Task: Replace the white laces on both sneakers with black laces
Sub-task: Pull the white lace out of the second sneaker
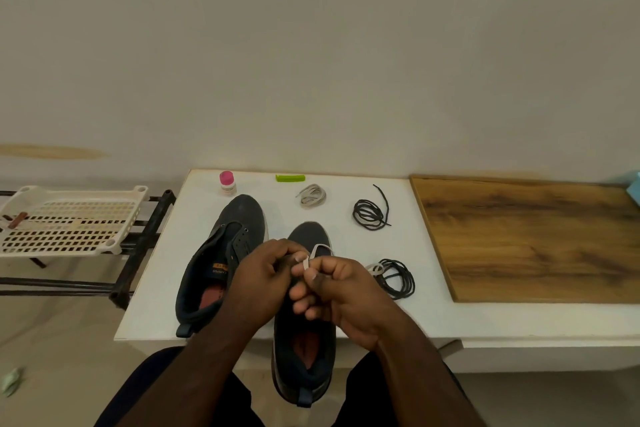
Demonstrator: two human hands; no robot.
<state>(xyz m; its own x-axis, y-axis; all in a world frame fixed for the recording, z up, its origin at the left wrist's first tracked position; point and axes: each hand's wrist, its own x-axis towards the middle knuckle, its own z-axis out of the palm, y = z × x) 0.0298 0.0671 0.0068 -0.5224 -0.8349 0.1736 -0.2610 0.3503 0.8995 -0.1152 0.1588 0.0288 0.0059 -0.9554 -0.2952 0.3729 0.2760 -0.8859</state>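
- Left hand [263, 274] and right hand [341, 291], fingers curled, pinching white lace [313, 255] above near sneaker [306, 350].
- Second sneaker [221, 260] at 10 o'clock.
- Black laces [370, 213] coiled at 1 o'clock.

A plain off-white wall [311, 45] rises behind the white counter [433, 288]. A wooden board [536, 239] lies on its right part; a black metal rack [145, 246] stands left, on beige floor [52, 340].

Both hands cover the right sneaker's [304, 350] eyelets, so its lacing can't be read. A blue thing [634, 188] is cut off at the right edge. The bottle [227, 183] label's too small to read.
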